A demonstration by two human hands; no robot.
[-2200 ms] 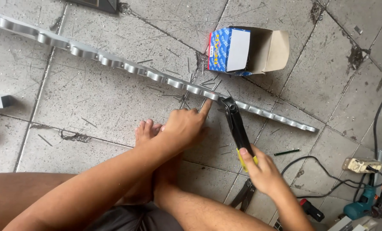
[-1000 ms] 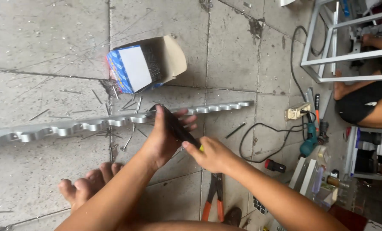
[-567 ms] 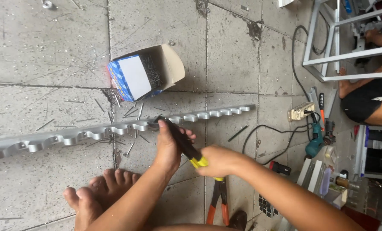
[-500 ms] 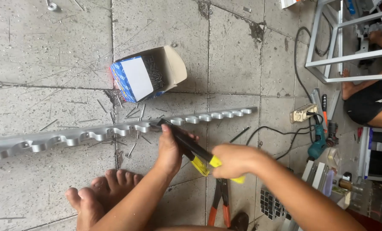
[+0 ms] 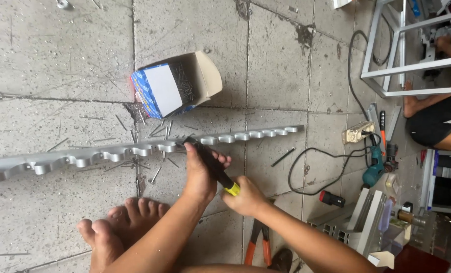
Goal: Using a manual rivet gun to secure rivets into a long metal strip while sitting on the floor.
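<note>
I see the left hand (image 5: pixel 201 174) lying on the tiled floor (image 5: pixel 58 55), its fingers curled over the black body of a hand riveter (image 5: pixel 212 167); the fingers are bent but not tightly closed, and they press the tool more than they wrap it; the right hand (image 5: pixel 245 197) is closed around the yellow and black handles of the same riveter, low near their end; the nose of the tool touches the long aluminium strip (image 5: pixel 134 150), which lies across the floor from the left edge to past the middle and has a row of scalloped cut-outs along it; the nose meets the strip about at its middle, just beside the left fingertips; above the strip, near it but apart, an open cardboard box (image 5: pixel 177 88), blue and white, lies on its side with thin rivets (image 5: pixel 184 83) inside; some loose rivet pins (image 5: pixel 157 131) are scattered on the floor between box and strip; 2 bare feet (image 5: pixel 119 227) rest below the strip; orange-handled snips (image 5: pixel 258 242) lie on the floor just under the right forearm; to the right I see a teal power drill (image 5: pixel 373 169) with a black cable (image 5: pixel 316 162), and another person's leg (image 5: pixel 437 119) at the far edge.
</note>
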